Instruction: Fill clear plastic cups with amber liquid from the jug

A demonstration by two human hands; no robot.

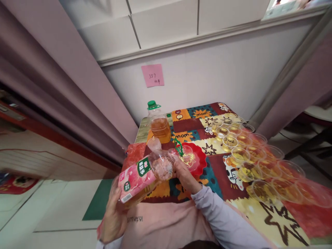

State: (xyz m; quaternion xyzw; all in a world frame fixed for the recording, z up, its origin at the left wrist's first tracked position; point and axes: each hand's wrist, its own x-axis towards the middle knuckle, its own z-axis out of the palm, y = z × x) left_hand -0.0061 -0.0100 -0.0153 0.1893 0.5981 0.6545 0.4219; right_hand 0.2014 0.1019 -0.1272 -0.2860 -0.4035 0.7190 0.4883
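Note:
A clear plastic juice bottle (138, 178) with a pink label lies tilted across both hands, its neck toward the plate. My left hand (113, 214) is wrapped round the bottle's base. Near the neck, my right hand (186, 176) grips it, fingers partly hidden behind the plastic. A green carrying loop (178, 147) hangs at the bottle's mouth. Beneath it is a red scalloped plate (202, 164) bearing a clear cup (187, 152); whether liquid is flowing I cannot tell. Some amber liquid shows along the bottle's lower side.
Behind stands a large jug (160, 128) of amber drink, green cap on, beside a stack of clear cups (154, 143). Rows of filled cups (243, 155) cover the table's right side. A green cap (168, 115) lies at the back. A pink note (153, 75) is on the wall.

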